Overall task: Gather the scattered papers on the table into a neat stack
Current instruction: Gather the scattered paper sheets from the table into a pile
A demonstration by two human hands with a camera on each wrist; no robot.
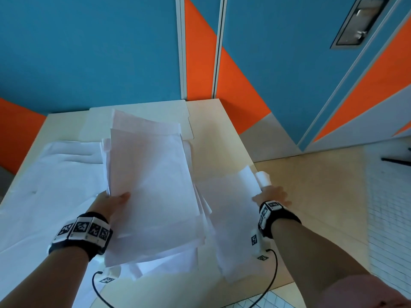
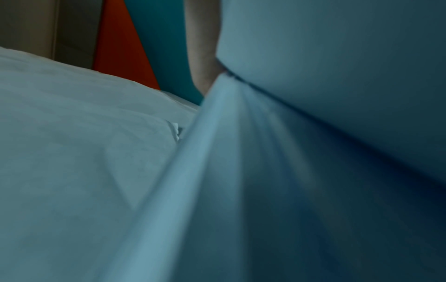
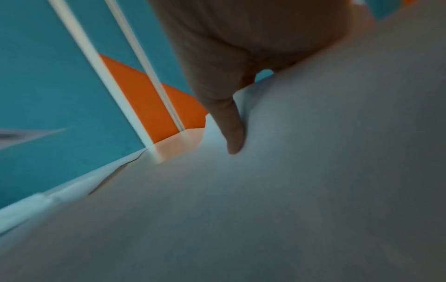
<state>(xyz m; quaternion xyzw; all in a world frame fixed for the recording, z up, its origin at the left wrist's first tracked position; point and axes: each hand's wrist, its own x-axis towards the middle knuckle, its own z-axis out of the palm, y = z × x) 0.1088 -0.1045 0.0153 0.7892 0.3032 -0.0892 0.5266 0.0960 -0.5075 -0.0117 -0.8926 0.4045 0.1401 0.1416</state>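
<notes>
My left hand [image 1: 111, 203] grips a loose, uneven bundle of white papers [image 1: 153, 185] by its left edge, thumb on top, and holds it tilted above the table [image 1: 213, 134]. In the left wrist view the bundle [image 2: 241, 190] fills the right side as blurred sheet edges. At the table's right edge my right hand [image 1: 271, 195] pinches a single white sheet [image 1: 226, 207], whose far corner curls up. The right wrist view shows the thumb [image 3: 229, 118] pressing on that sheet [image 3: 289, 190]; the fingers under it are hidden.
More white papers [image 1: 55, 178] lie spread over the table's left half, also seen from the left wrist [image 2: 60, 133]. A cream folder [image 1: 142, 110] lies at the back. Blue and orange partitions stand behind the table. A white gridded surface [image 1: 389, 218] is at the right, across the floor.
</notes>
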